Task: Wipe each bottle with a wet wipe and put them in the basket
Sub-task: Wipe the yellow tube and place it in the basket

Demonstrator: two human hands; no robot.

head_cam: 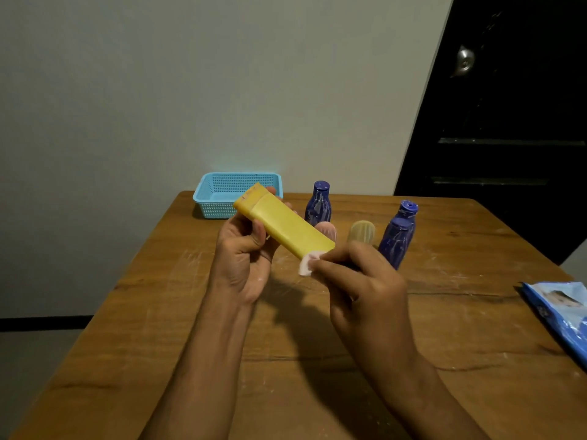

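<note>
Your left hand [246,246] grips the yellow bottle [283,226] above the table [444,328]; your right hand [362,281] pinches the wet wipe [307,264] against its lower end. Behind it, the basket [222,195] appears empty, and the blue bottles [318,203] wait unwiped, I think.

Basket [219,198] at table's [158,312] far edge, bottles [318,201] right of it (packet [562,312] rightmost).

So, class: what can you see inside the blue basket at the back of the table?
The visible part of the blue basket shows only its mesh walls and floor, with no bottles in it. Its right front portion is covered by the yellow bottle held in the left hand, so that corner cannot be checked.
</note>
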